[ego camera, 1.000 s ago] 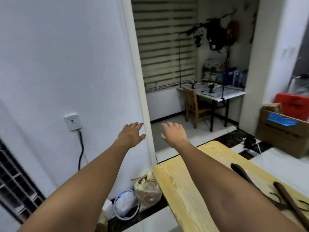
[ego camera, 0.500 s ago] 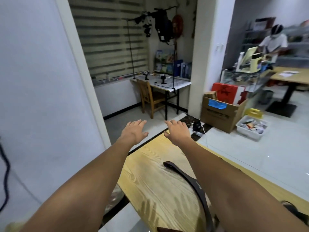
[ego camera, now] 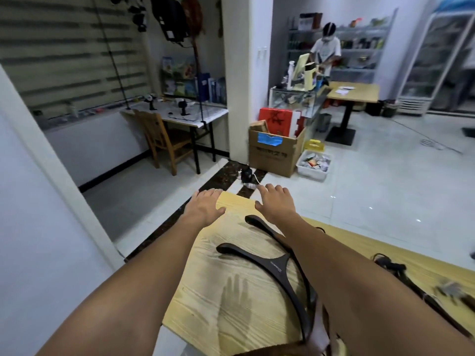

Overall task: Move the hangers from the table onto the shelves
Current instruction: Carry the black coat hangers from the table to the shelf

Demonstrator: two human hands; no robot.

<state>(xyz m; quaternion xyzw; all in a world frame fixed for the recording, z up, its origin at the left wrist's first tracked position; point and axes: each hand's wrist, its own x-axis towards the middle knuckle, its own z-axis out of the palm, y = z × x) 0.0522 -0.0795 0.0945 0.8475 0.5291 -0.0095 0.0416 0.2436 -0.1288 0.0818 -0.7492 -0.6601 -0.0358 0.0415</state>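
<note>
Hangers [ego camera: 272, 265] nearest, dark and curved, lying flat and overlapping on the pale wooden table [ego camera: 205, 304], partly under the right forearm. Likely stiff, light, smooth; best gripped at the thick central neck, not the tapering arm ends. Farther out, left hand [ego camera: 204, 210] and right hand [ego camera: 276, 201] both empty, palms down, fingers spread, above the table's far end. No shelves for them clearly identifiable.

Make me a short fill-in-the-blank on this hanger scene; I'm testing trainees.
1. Both hands, left hand and right hand, are open and hold ____.
2. The black hanger lies on the wooden ____.
3. The cardboard box carries a patch of ____ tape.

Missing: nothing; table; blue
</note>
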